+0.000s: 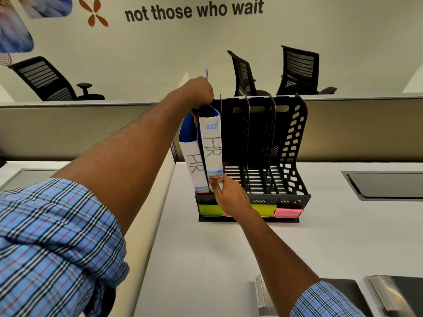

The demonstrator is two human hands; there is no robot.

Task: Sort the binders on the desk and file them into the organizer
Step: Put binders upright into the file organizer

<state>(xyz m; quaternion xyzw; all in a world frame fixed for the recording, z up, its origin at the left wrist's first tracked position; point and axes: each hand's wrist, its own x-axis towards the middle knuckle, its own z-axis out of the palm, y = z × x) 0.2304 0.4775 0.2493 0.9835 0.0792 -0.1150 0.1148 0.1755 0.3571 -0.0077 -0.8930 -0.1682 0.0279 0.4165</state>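
Note:
A black slotted organizer stands upright on the white desk. Two blue binders with white spines marked "HR" stand in its leftmost slot: one leaning left, the other upright beside it. My left hand grips the tops of the binders. My right hand presses its fingers against the bottom of the right binder's spine. Coloured labels run along the organizer's base: a green one marked "HR", a yellow one, a pink one. The other slots stand empty.
Dark folders and a clear file labelled "Punchless File" lie at the desk's near right edge. A recessed dark panel sits at the right of the desk. A partition and office chairs stand behind.

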